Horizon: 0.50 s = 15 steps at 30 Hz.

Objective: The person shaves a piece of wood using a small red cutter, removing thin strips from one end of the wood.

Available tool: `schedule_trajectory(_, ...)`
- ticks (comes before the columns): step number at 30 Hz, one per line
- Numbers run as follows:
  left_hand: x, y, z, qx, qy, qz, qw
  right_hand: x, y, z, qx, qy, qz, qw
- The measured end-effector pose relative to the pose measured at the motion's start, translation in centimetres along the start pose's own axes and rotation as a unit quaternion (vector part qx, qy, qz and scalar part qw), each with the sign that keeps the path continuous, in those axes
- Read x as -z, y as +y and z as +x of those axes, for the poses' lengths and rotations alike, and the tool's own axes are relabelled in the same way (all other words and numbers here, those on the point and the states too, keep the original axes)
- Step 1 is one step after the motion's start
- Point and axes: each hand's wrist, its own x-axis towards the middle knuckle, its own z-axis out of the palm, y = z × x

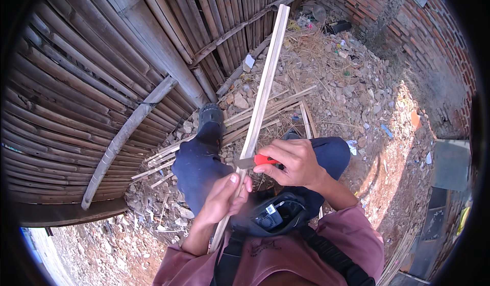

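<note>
A long, pale bamboo strip (268, 74) slants up and away from my lap, its far end near the bamboo wall. My left hand (225, 196) is closed round its lower part, thumb on top. In my right hand (295, 164) is a knife with a red handle (265, 159). Its short, flat grey blade (245, 163) lies across the strip, touching it just beyond my left thumb. Below that contact the strip passes through my left fingers and runs down beside my body.
More split bamboo strips (286, 104) lie on the rubble between and beyond my legs. A bamboo slat wall (92, 81) rises on the left, a brick wall (408, 30) at the far right. An open black pouch (278, 214) with a device inside sits at my waist.
</note>
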Motion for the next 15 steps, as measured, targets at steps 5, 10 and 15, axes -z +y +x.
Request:
schedule_trajectory(5, -0.7, -0.2, -0.2, -0.047, 0.032, 0.068, 0.996, -0.7, -0.5, -0.8, 0.001, -0.002, -0.017, 1.000)
schedule_trajectory(10, -1.5, -0.1, -0.2, -0.109, 0.076, 0.208, 0.969, -0.6, -0.8, -0.8, 0.006, 0.006, -0.026, 1.000)
schedule_trajectory(15, -2.3, 0.1, -0.1, -0.133, 0.122, 0.320, 0.930, -0.2, -1.0, -0.4, 0.004, 0.012, -0.050, 0.999)
